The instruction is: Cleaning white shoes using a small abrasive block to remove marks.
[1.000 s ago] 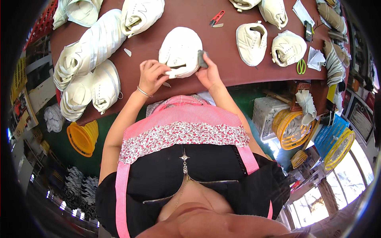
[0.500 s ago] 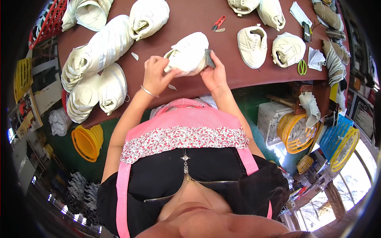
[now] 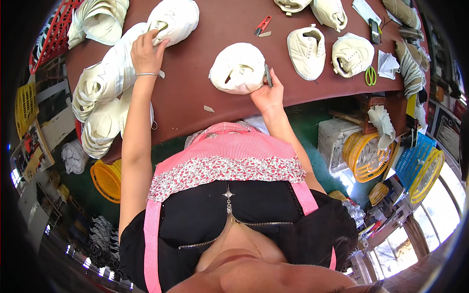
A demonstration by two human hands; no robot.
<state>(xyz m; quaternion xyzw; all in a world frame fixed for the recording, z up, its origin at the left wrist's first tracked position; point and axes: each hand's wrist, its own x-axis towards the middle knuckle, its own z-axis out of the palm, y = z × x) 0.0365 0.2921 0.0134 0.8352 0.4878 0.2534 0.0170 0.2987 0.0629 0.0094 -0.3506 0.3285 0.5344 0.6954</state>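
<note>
My left hand point(image 3: 146, 54) reaches to the far left, its thumb and fingers closed on the near edge of a cream shoe upper point(image 3: 181, 22) in a stack. My right hand point(image 3: 268, 95) holds a small dark grey piece point(image 3: 268, 76), too small to name surely, between thumb and fingers. Against that hand a white shoe upper point(image 3: 234, 61) rests on the maroon table point(image 3: 195, 97), its opening toward me. More nested uppers point(image 3: 93, 85) lie in rows below my left hand.
Red-handled snips point(image 3: 263, 25) lie at the back. Single uppers point(image 3: 307, 52) stand to the right, beside green-handled scissors point(image 3: 371, 76) and a dark handheld device point(image 3: 374, 31). A small offcut point(image 3: 209, 109) lies near the front edge. Yellow baskets point(image 3: 106, 180) stand below the table.
My left hand has let go of the white upper and moved left and away to the stack. The white upper has turned and now rests beside my right hand, which keeps the grey piece.
</note>
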